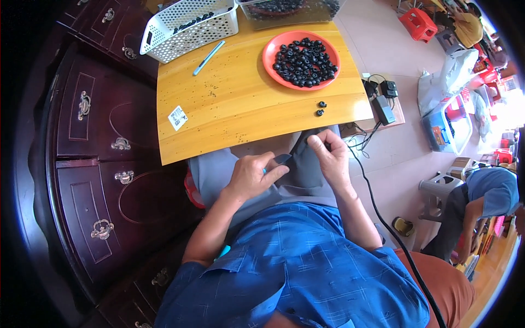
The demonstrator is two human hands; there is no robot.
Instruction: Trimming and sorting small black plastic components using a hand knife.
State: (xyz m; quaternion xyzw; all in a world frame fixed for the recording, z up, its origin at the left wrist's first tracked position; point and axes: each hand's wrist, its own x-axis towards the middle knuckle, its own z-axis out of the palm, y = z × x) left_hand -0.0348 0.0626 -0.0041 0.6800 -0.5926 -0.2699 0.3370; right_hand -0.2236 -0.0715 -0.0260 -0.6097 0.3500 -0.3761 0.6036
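Above my lap, in front of the table's near edge, my left hand is closed on a small knife. Its dark blade points toward my right hand, and a bit of teal handle shows between the fingers. My right hand is pinched shut a little to the right of the blade. Something small and dark shows at its fingers, mostly hidden. On the table, an orange-red plate holds many small black ring-shaped parts. Two loose black parts lie near the table's front edge.
On the wooden table are a teal pen, a white label and dark crumbs. A white perforated basket and a clear bin stand behind. Drawers border the left; adapters and a cable lie right. Another person bends at far right.
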